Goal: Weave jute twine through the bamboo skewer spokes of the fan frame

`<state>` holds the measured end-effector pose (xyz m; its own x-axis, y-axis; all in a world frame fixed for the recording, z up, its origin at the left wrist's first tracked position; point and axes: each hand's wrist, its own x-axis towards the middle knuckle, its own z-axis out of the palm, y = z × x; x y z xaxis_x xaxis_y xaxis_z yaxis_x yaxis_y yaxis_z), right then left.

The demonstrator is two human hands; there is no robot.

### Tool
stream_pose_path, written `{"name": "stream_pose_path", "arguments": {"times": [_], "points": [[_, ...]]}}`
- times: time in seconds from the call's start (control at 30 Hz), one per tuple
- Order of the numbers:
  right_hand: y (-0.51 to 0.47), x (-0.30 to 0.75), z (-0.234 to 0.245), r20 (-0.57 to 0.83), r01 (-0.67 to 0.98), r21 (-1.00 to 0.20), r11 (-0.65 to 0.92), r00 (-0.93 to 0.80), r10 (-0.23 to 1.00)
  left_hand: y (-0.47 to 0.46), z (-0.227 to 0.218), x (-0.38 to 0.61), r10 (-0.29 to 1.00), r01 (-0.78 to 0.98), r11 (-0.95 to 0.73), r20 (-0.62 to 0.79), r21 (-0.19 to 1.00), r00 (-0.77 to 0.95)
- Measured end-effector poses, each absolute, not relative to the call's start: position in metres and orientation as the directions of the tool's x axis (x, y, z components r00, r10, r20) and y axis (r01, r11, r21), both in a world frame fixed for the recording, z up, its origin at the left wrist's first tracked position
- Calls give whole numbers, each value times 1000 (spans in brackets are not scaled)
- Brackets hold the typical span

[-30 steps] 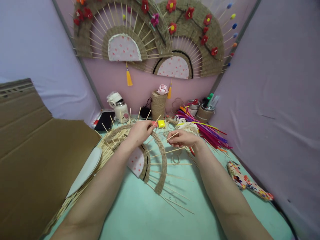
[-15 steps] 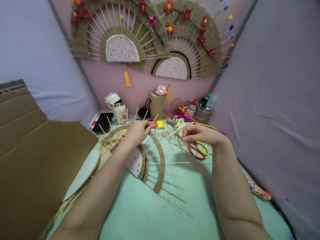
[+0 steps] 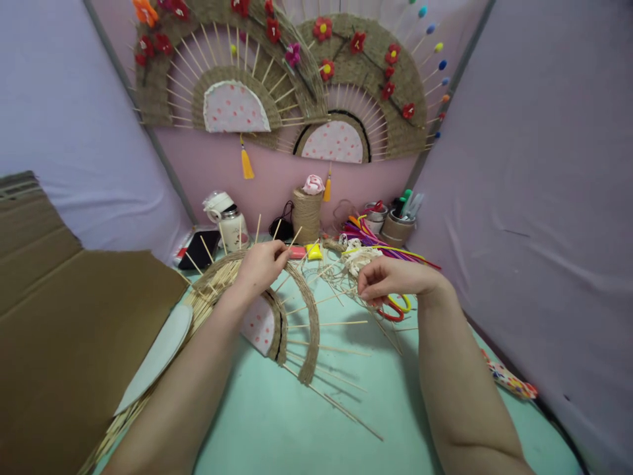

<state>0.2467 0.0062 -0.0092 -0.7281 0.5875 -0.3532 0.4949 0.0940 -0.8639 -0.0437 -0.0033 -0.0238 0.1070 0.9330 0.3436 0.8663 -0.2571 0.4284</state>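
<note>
- Pinching the fan (image 3: 281, 326) at the top of its outer band (image 3: 313, 323): left hand (image 3: 262, 269), thumb and fingers drawn together beside a spoke. Exact contact too small to make out.
- Fan lies on the table (image 3: 277, 422), between the forearms. Dotted half-disc (image 3: 258, 326) at its core, spokes sticking out past the band. Left forearm and hand cover part of it.
- Right hand (image 3: 388, 280) is off to the right of the fan, fingers curled, thumb close to the fingertips — can't tell if it has hold of anything.
- Scissors (image 3: 392, 313) just beside the right hand, partly hidden by it; red and yellow handles visible.
- Lace (image 3: 363, 258) behind the right hand, pipe cleaners (image 3: 395, 252) behind that.
- Yellow packet (image 3: 314, 251) near the left hand; twine roll (image 3: 306, 216) farther back.
- Loose sticks (image 3: 111, 429) to the left — white board (image 3: 158, 356) lying over them, cardboard (image 3: 74, 323) alongside.
</note>
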Motion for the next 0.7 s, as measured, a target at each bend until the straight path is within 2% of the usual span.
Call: {"name": "stream_pose_path", "arguments": {"times": [0.17,0.4,0.7], "points": [[11,244,-15,-356,490,-866,97,-741,569,-4,-22,-46,927,861,-250,367,444,80],[21,221,-39,-391,496,-861,113,-788,476,-7,-19,-46,900,825,-261,436,502,20],[24,192,-62,-374,469,-866,174,-838,397,-15,-9,-42,860,804,-301,511,513,-4]]}}
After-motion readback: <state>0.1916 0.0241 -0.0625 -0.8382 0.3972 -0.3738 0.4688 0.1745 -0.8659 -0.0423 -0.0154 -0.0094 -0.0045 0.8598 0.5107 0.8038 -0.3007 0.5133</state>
